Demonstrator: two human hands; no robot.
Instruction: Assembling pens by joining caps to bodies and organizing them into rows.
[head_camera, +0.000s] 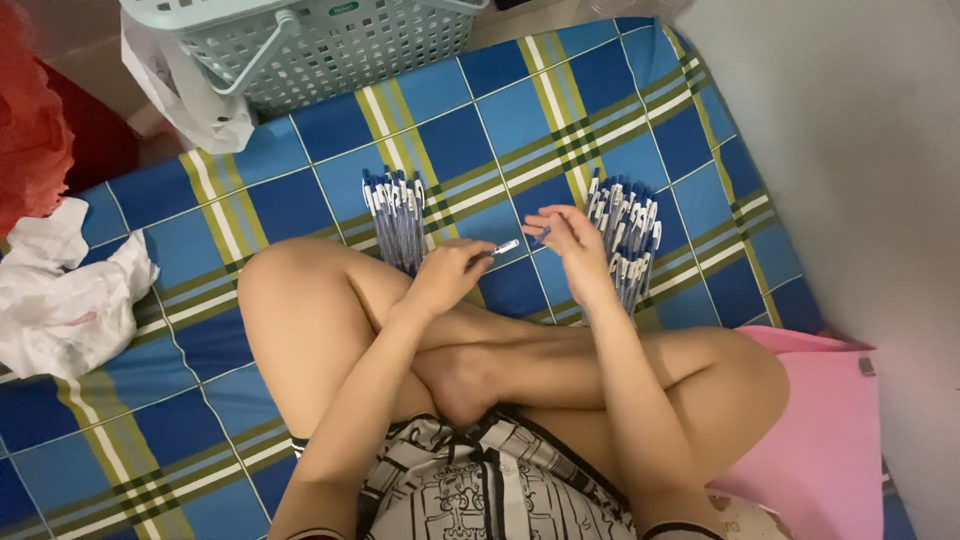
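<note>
The left hand (448, 275) pinches a single pen (505, 246) between thumb and fingertips, its pale end pointing toward the right hand (568, 238). The right hand's fingers are loosely curled just beside that end, close to touching it; whether they grip a small part of their own cannot be told at this size (a dark sliver shows near the fingertips).

Both hands work above the crossed legs, over a blue, green and white checked mat (300, 190).

Two lots of pens flank the hands. The left bundle (395, 215) lies just beyond the left hand, pens side by side, pale ends away from the person. The right pile (625, 240) lies just behind the right hand, looser and seemingly larger.

Judgement: the work is mid-run, one pen in hand and both lots well stocked. Which lot is finished and which is waiting cannot be settled from this view.

Further out: a pale green plastic basket (310, 45) at the mat's far edge, crumpled white bags (60, 290) at the left, a pink sheet (820, 430) at the right.
</note>
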